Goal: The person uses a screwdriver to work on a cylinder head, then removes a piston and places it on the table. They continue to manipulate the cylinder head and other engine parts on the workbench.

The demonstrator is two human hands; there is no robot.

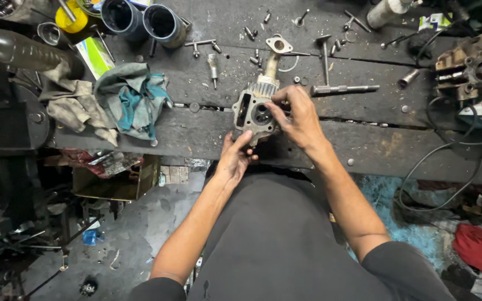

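Note:
A grey metal engine cylinder head (pixel 250 109) with cooling fins and a flanged intake pipe (pixel 277 49) lies on the dark wooden workbench (pixel 375 150) near its front edge. My left hand (pixel 234 158) grips its lower edge from below. My right hand (pixel 297 115) rests on its right side, fingers curled over the round opening. Whether a small part sits under those fingertips is hidden.
Dirty rags (pixel 115 97) lie to the left, two dark cups (pixel 146 21) at the back. Loose bolts, valves and a splined shaft (pixel 344 88) are scattered behind. Another engine part (pixel 475 69) and cables (pixel 447 161) sit at the right. A red cloth (pixel 481 251) lies on the floor.

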